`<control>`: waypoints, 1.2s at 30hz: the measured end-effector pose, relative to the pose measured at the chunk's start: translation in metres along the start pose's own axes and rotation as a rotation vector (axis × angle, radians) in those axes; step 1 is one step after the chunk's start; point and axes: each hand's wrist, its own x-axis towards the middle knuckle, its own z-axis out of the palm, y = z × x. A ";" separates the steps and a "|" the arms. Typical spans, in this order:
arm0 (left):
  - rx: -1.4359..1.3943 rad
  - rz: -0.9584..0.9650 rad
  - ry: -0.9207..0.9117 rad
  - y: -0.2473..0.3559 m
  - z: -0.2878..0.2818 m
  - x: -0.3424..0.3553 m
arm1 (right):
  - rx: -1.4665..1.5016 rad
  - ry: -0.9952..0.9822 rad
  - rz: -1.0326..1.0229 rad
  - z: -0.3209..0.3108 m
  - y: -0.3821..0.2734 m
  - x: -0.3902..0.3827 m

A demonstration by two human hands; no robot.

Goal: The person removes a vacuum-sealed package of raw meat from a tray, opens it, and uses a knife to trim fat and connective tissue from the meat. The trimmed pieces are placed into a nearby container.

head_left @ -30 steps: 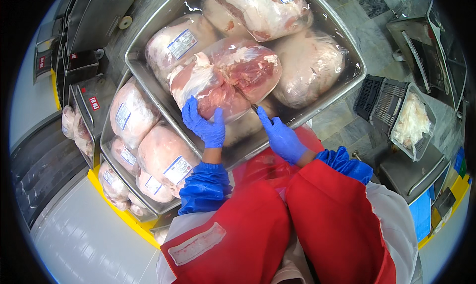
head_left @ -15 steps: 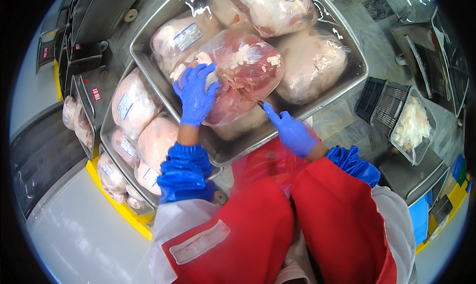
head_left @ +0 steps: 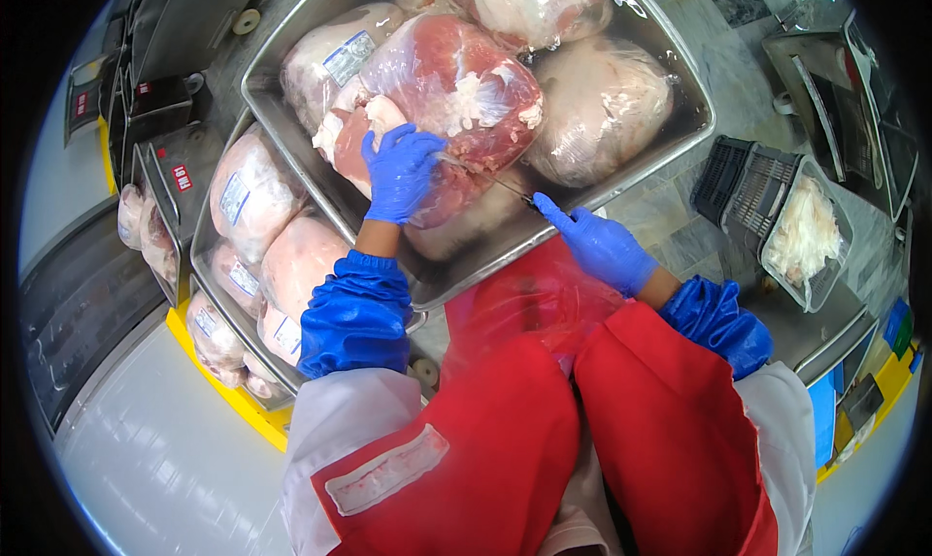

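From where I stand, the red meat point(head_left: 442, 66) lies in the steel tub point(head_left: 665, 153), under and beyond the left hand's point(head_left: 403, 176) fingers, which bend over its near-left part; whether they pinch it, I cannot tell. The right hand's point(head_left: 600, 250) fingers wrap a knife point(head_left: 526, 199), forefinger stretched along the handle, the blade pointing leftward into the meat's near side.

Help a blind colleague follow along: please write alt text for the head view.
A blue-gloved left hand touches raw meat over a metal tub, while the gloved right hand holds a knife to it. Plastic-wrapped meat lies alongside.
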 end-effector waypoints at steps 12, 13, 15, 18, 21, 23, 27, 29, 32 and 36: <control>-0.772 -0.528 0.353 -0.017 -0.001 -0.006 | -0.038 0.056 -0.050 0.004 0.005 -0.023; -0.726 -0.550 0.373 -0.020 -0.002 -0.006 | 0.011 0.083 -0.065 0.004 0.004 -0.022; -0.632 -0.592 0.414 -0.030 -0.006 -0.009 | 0.109 0.138 -0.095 0.006 -0.002 -0.014; -0.677 -0.687 0.524 -0.055 0.017 -0.033 | 0.113 0.053 -0.049 0.010 -0.004 0.006; -0.526 -0.590 0.465 -0.066 0.041 -0.051 | 0.111 0.057 0.027 0.017 -0.011 0.021; -0.539 -0.633 0.541 -0.052 0.044 -0.043 | -0.018 0.083 0.054 0.046 -0.012 0.025; -0.488 -0.710 0.570 -0.048 0.049 -0.040 | 0.044 0.103 0.118 0.078 -0.020 0.033; -0.509 -0.711 0.588 -0.046 0.048 -0.038 | 0.257 0.151 0.108 0.079 -0.017 0.037; -0.509 -0.699 0.605 -0.044 0.050 -0.038 | 0.621 0.269 -0.027 0.069 -0.017 0.043; -0.459 -0.678 0.610 -0.048 0.056 -0.040 | 1.267 -0.212 0.296 -0.016 -0.044 0.041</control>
